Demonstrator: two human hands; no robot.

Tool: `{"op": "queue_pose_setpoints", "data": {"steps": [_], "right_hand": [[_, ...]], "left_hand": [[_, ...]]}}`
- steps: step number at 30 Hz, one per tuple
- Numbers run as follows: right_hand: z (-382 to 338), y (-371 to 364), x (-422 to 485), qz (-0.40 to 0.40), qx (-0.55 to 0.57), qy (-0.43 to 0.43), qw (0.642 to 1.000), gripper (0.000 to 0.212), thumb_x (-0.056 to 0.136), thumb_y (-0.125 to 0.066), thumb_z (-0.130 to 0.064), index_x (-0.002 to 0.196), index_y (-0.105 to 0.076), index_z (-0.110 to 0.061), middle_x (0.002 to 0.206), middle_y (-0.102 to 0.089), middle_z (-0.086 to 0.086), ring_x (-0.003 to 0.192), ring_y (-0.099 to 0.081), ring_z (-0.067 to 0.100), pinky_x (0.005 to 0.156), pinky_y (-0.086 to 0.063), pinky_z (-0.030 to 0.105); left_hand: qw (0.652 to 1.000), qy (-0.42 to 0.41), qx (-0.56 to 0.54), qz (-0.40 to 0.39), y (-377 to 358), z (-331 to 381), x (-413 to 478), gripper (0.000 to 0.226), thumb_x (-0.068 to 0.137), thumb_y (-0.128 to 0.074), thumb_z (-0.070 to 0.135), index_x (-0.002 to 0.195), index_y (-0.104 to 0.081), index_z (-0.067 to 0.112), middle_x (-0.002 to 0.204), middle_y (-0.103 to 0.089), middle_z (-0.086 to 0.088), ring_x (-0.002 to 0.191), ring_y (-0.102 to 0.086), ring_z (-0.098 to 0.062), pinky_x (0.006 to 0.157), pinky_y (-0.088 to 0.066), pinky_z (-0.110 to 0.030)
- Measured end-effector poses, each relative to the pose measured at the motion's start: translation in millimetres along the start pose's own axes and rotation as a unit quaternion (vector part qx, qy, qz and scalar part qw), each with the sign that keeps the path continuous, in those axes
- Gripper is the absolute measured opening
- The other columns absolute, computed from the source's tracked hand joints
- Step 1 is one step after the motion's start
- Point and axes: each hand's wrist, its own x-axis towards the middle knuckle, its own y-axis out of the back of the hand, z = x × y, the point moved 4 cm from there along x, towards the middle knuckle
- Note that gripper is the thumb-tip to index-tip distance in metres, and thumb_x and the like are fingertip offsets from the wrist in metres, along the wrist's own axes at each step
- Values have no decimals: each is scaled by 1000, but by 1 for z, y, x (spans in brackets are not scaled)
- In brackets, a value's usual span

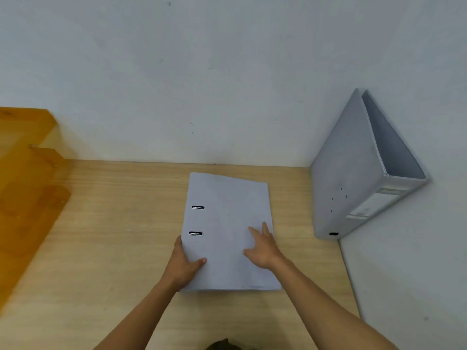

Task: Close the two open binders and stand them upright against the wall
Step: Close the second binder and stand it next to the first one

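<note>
the second binder (228,231) lies shut on the desk (113,223), left hand (183,265) pinching its spine edge, right hand (264,248) flat and open on top; next, i judge, tip it upright beside the standing binder (353,178).

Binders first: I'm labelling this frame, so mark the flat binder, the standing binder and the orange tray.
flat binder (227,223), head view, middle of its closed cover.
standing binder (346,178), head view, its broad side cover.
orange tray (27,188), head view, a lower tier.
</note>
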Motion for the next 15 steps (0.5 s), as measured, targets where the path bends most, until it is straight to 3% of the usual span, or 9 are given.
{"op": "queue_pose_setpoints", "data": {"steps": [4, 6, 8, 11, 13, 15], "right_hand": [[12, -14, 2, -26, 25, 10, 999, 80, 97, -59, -34, 162, -13, -23, 171, 10, 10, 158, 6, 34, 127, -10, 41], [15, -13, 2, -23, 50, 13, 998, 76, 98, -57, -34, 162, -17, -22, 171, 7, 9, 158, 6, 33, 126, -9, 40], [18, -12, 2, -29, 76, 15, 997, 73, 99, -55, -35, 161, -20, -20, 171, 5, 7, 158, 6, 30, 126, -9, 40], [21, -9, 2, -30, 122, 1, 992, 68, 102, -47, -42, 161, -21, -20, 172, 5, 5, 158, 8, 27, 127, -6, 43], [21, -7, 1, -22, 144, -17, 989, 67, 104, -36, -50, 162, -16, -23, 171, 9, 4, 158, 12, 26, 127, -3, 49], [20, -2, -2, -15, 169, -22, 985, 68, 104, -29, -55, 162, -12, -26, 171, 10, 2, 157, 13, 26, 127, 0, 50]], "left_hand": [[1000, 1, -18, 12, -9, 1, -6, 108, 63, -71, 33, 153, -18, 10, 143, -48, -9, 128, -52, -33, 93, -40, -32], [999, 31, -31, 16, -11, -1, -4, 111, 62, -76, 32, 155, -18, 11, 134, -51, -3, 127, -54, -34, 93, -42, -33], [993, 86, -76, 28, -9, -5, 1, 100, 67, -85, 29, 150, -32, 12, 133, -59, -4, 118, -61, -31, 93, -47, -37], [951, 200, -235, 18, -5, -4, 3, 61, 80, -71, 53, 120, -58, 8, 100, -69, -6, 84, -64, -23, 72, -48, -35], [922, 240, -303, -26, -8, -3, 0, 70, 84, -53, 71, 115, -62, 9, 87, -67, -6, 74, -58, -23, 68, -43, -34], [901, 223, -366, -73, -17, 5, -2, 83, 82, -45, 79, 121, -66, 9, 86, -75, -8, 76, -66, -26, 70, -48, -35]]}}
